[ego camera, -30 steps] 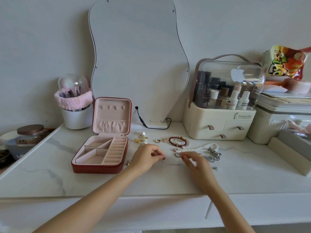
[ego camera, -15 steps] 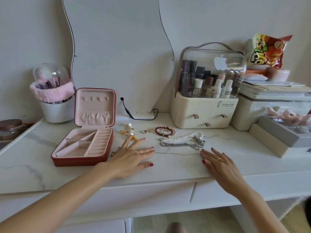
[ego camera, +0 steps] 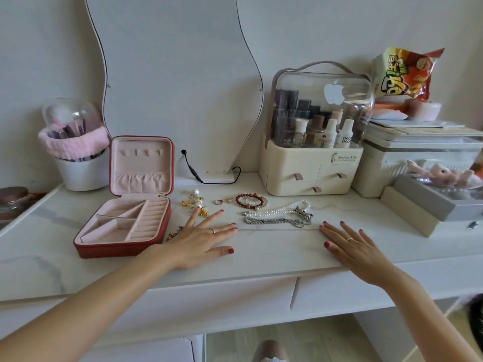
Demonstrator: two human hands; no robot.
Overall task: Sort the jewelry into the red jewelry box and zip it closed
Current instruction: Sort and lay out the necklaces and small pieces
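Now both hands lie flat and empty on the desk (ego camera: 261,259), fingers spread wide: the left hand (ego camera: 201,239) just beside the red jewelry box (ego camera: 125,226), the right hand (ego camera: 352,246) well to the right. A second ago they were pinched over the chains near the middle of the desk; since then they have drawn apart and let go, and a fine thin chain (ego camera: 277,229) lies stretched in a straight line between the fingertips. From this it may be judged that the pieces have only been laid out: the box stands open, lid upright, its pink compartments bare, and no sorting has begun. Behind the hands lie gold earrings (ego camera: 194,202), a ring (ego camera: 218,202), a red bead bracelet (ego camera: 249,201), a pearl necklace (ego camera: 281,210) and a silver chain (ego camera: 274,221); a gold piece (ego camera: 174,233) sits half hidden at the left hand. Legible writing: the cosmetics organizer (ego camera: 311,165) reads "Serious Life" and bears an apple-shaped logo on its clear cover; one white bottle (ego camera: 345,134) reads "pooq pooq". Lettering on the snack bag (ego camera: 402,73) is too distorted to read.
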